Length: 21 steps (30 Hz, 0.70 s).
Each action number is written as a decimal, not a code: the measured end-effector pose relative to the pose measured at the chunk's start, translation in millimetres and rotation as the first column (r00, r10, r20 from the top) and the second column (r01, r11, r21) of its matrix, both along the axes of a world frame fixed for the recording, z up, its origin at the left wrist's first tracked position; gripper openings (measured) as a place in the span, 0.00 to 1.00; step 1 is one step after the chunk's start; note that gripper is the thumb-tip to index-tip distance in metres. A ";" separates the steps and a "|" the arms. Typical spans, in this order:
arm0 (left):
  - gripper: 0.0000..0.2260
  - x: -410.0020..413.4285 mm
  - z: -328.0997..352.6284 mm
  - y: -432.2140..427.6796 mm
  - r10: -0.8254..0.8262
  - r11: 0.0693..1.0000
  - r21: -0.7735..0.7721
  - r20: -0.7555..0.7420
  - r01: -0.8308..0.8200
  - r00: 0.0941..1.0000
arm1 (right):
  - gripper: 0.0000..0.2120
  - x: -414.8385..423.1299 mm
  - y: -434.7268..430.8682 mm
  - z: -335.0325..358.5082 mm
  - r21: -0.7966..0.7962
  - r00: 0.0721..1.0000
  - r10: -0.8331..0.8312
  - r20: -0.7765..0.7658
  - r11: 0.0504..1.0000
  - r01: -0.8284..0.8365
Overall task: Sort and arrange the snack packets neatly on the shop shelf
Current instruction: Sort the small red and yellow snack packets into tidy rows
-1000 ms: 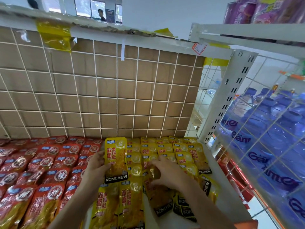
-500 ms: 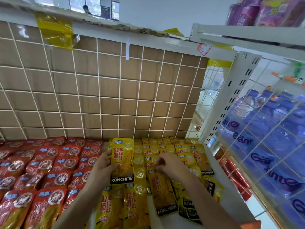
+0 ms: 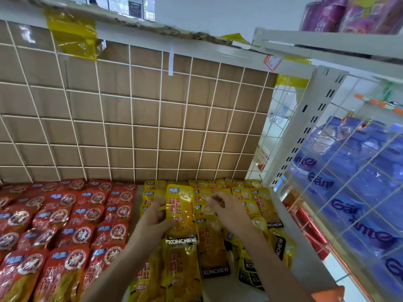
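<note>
Yellow KONCHEW snack packets [image 3: 212, 243] lie in overlapping rows on the right part of the white shelf [image 3: 290, 277]. Red snack packets [image 3: 72, 216] fill the left part in neat rows. My left hand [image 3: 156, 221] grips one yellow packet [image 3: 180, 205] by its left edge and holds it over the yellow rows. My right hand [image 3: 226, 209] rests on the yellow packets just right of it, fingertips pinched at the top of a packet there. The packets under both hands are partly hidden.
A white wire grid [image 3: 130, 118] backed by brown cardboard closes the rear of the shelf. A white slotted upright [image 3: 305, 129] and wire side panel stand at right, with blue water bottles [image 3: 353, 171] behind. Purple packs [image 3: 353, 14] sit on the upper shelf.
Both hands have moved farther back along the yellow rows. The held yellow packet went with my left hand toward the rear; my right hand shifted up to packets nearer the back.
</note>
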State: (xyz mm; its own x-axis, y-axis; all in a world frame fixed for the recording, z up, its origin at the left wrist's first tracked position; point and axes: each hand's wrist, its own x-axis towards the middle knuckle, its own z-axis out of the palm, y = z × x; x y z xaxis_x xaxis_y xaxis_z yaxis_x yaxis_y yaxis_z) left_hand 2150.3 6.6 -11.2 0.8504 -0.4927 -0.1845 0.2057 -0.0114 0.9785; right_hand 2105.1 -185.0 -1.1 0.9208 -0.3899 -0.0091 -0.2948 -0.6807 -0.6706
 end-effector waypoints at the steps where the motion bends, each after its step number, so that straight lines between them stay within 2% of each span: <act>1: 0.15 -4.9 1.8 -4.1 -0.027 1.000 0.010 0.007 0.027 1.000 | 0.12 -4.5 5.1 5.2 0.156 0.999 -0.004 0.041 0.988 -0.002; 3: 0.15 -15.0 3.8 -12.0 -0.084 0.994 0.070 0.057 0.080 0.995 | 0.14 -13.2 13.3 9.2 0.327 0.998 0.018 0.059 0.944 -0.036; 7: 0.14 -28.8 4.5 -21.3 -0.208 0.970 0.168 0.178 0.178 0.962 | 0.25 -27.0 14.1 0.8 0.386 0.999 -0.012 0.050 0.922 -0.008; 9: 0.16 -30.0 2.8 -19.9 -0.194 0.965 0.227 0.284 0.131 0.939 | 0.25 -36.3 9.2 0.5 0.283 0.999 -0.013 0.033 0.959 0.003; 11: 0.19 -27.4 -4.1 -15.0 -0.156 0.948 0.319 0.437 0.010 0.886 | 0.25 -46.8 4.3 -1.8 0.033 1.000 0.014 -0.006 0.999 -0.014; 13: 0.22 -24.2 -10.6 -9.6 -0.149 0.922 0.379 0.548 -0.085 0.823 | 0.24 -56.1 6.1 -2.9 -0.150 0.998 0.043 -0.045 0.987 -0.050; 17: 0.26 -25.8 -16.4 -6.0 -0.330 0.829 0.556 0.569 -0.057 0.753 | 0.26 -65.1 18.3 -2.9 -0.204 0.992 0.063 -0.108 0.975 -0.084; 21: 0.37 -28.0 -28.9 -6.5 -0.628 0.599 0.793 0.550 -0.110 0.550 | 0.25 -65.8 23.4 -11.0 -0.242 0.983 0.051 -0.175 0.966 -0.093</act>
State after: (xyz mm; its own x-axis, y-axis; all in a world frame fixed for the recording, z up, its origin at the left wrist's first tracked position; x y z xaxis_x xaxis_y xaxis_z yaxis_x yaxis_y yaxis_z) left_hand 2122.4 0.1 -40.1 0.6749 -0.7373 0.0292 -0.6956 -0.6225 0.3587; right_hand 2039.3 -161.6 -12.1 0.9403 -0.3319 -0.0751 -0.3314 -0.8431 -0.4234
